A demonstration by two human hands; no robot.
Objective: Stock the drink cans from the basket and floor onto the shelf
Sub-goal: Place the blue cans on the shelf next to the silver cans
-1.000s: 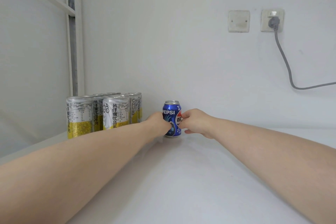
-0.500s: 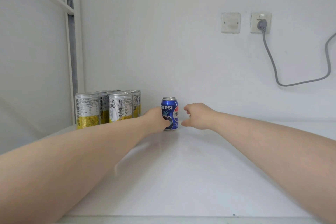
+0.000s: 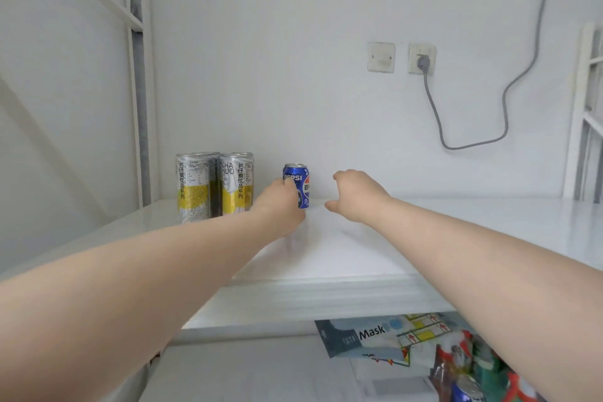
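Note:
A small blue Pepsi can [image 3: 302,180] stands upright on the white shelf [image 3: 359,254], near the back wall. Left of it stands a cluster of tall silver-and-yellow cans [image 3: 195,188]. My left hand [image 3: 280,206] is in front of the Pepsi can's lower left side and covers part of it; its fingers are relaxed, and contact with the can is not clear. My right hand [image 3: 354,194] hovers a short way to the right of the can, fingers loosely curled, holding nothing.
A plugged wall socket [image 3: 421,59] with a grey cable [image 3: 473,140] is on the back wall. White frame posts [image 3: 138,91] stand at the left and right. Below the shelf lie a mask pack [image 3: 368,334] and wrapped packs with a blue can top [image 3: 466,390].
My right hand let go of the Pepsi can and drew away to the right. My left hand slid back from the can. The view pulled back, showing the shelf's front edge and the level below.

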